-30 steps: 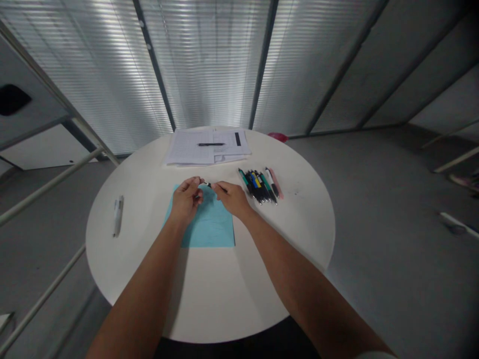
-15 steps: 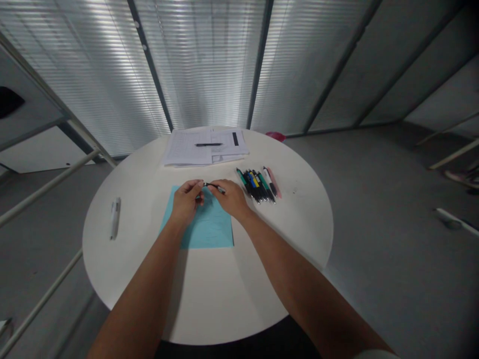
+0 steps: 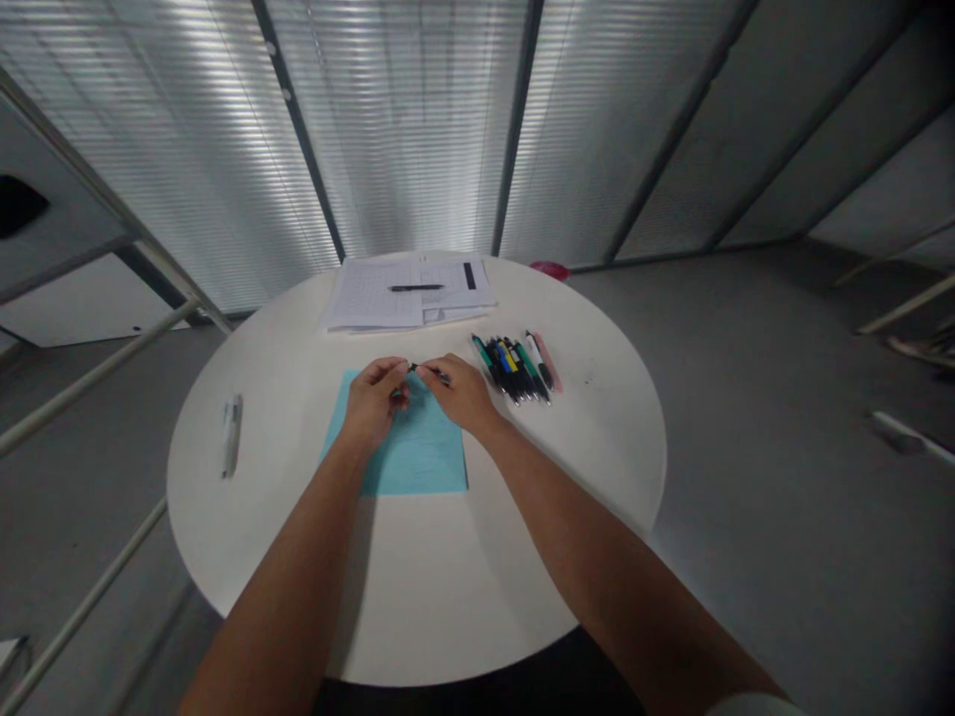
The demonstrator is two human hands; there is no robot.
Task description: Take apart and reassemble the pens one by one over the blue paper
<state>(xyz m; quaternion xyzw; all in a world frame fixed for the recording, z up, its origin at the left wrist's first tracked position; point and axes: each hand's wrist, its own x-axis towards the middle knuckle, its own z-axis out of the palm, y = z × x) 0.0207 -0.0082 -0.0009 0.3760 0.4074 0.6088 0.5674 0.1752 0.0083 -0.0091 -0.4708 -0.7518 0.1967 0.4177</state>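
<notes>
My left hand (image 3: 371,400) and my right hand (image 3: 463,395) meet above a light blue sheet (image 3: 418,457), their fingertips pinching a small dark pen (image 3: 430,371) between them. Most of the pen is hidden by my fingers, and I cannot tell whether it is whole or in parts. Both hands are off the sheet's upper edge area, with the wrists over it. To the right of my right hand lies a tight group of several pens (image 3: 514,370) in green, blue, yellow, black, white and pink.
The round white table (image 3: 254,497) carries stapled printed papers (image 3: 373,298) with a black pen (image 3: 416,287) on them, and a white pen (image 3: 231,436) at the left. A red object (image 3: 550,269) shows past the far edge. Metal rails stand at the left; grey floor surrounds the table.
My hands have drawn slightly closer together around the pen, and it now shows less between my fingers. The view has shifted a little; the objects on the table have not moved.
</notes>
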